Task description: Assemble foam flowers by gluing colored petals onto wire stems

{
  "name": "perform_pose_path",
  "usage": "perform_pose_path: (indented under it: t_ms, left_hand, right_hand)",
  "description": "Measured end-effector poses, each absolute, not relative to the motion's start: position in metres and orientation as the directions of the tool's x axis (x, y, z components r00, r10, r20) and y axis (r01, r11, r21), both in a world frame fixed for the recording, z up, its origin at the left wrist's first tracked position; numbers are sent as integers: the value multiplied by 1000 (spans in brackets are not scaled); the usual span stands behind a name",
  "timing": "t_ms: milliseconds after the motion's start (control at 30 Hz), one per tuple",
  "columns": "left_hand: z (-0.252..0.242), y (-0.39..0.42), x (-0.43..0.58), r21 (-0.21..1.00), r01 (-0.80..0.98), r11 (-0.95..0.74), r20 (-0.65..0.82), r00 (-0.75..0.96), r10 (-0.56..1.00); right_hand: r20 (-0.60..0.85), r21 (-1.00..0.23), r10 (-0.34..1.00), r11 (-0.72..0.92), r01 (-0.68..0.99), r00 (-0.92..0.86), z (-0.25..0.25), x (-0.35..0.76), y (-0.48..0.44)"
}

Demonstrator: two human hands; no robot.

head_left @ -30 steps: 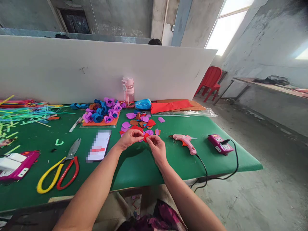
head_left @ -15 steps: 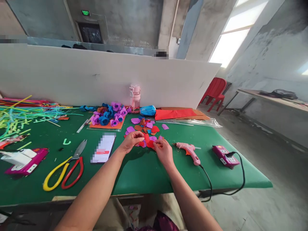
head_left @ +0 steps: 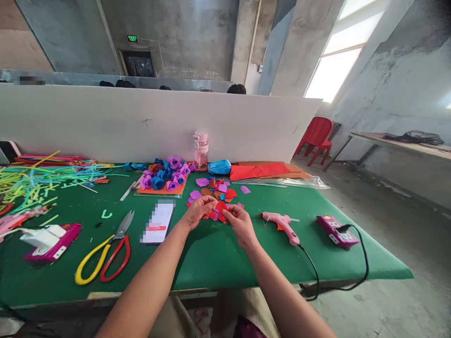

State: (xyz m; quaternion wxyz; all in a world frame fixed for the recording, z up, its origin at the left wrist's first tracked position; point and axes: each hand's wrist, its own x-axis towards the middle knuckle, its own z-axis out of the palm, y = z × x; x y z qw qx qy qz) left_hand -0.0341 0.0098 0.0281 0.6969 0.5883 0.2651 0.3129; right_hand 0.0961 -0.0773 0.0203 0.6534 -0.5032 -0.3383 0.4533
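Table (head_left: 218,272) is carrying a pile (head_left: 222,188) of cutouts; left hand (head_left: 198,212) and right hand (head_left: 243,224) are both pinching one red piece (head_left: 221,206) at its near side. Probably shaping it; next move is likely calling for light, even fingertip pressure.

we see a matt, papery red petal (head_left: 221,206), a smooth, faintly glossy green table cover (head_left: 211,267), metal-bladed, plastic-handled scissors (head_left: 124,227) at near left, a smooth plastic glue gun (head_left: 281,221) at right and a rough far wall (head_left: 190,37).
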Motion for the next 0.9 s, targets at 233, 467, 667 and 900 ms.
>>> perform_pose_path:
  t_ms: [233,467,667,900]
  left_hand:
    - [26,8,-29,999,-41,2,25,663,748]
    - [30,6,-30,1000,-27,9,11,671,742]
    - [31,7,-33,986,166,-11,-114,720,685]
    - [29,1,-26,950,290,-120,-162,782,602]
  right_hand:
    - [-8,-973,913,88,-215,409,15,89,-83]
    - [5,-985,932,67,-160,363,8,90,-86]
    - [119,-991,923,88,99,367,10,106,-107]
    - [322,-861,757,-15,509,568,28,198,-138]
